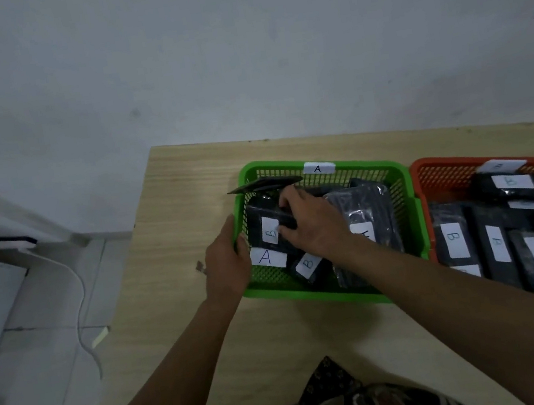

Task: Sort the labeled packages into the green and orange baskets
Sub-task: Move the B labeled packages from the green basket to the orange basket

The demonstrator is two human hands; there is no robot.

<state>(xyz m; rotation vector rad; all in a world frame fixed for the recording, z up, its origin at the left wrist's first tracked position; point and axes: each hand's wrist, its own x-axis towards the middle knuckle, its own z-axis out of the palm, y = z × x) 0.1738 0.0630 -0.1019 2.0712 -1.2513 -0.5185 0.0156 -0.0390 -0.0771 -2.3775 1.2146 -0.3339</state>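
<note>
The green basket (392,169), tagged A on its far rim, holds several black wrapped packages with white labels. My left hand (224,260) grips the basket's left wall. Inside the basket, my right hand (313,219) grips a black package (262,224) whose label reads B. Next to it lie a package labelled A (267,257) and another labelled B (307,264). A thin black package (263,185) rests across the basket's far left rim. To the right, the orange basket (441,169) is filled with several black packages labelled A or B.
Both baskets stand on a light wooden table (188,196) set against a grey wall. Left of the table, a white cable (79,299) trails over the tiled floor. Patterned cloth (340,403) covers my lap at the table's near edge.
</note>
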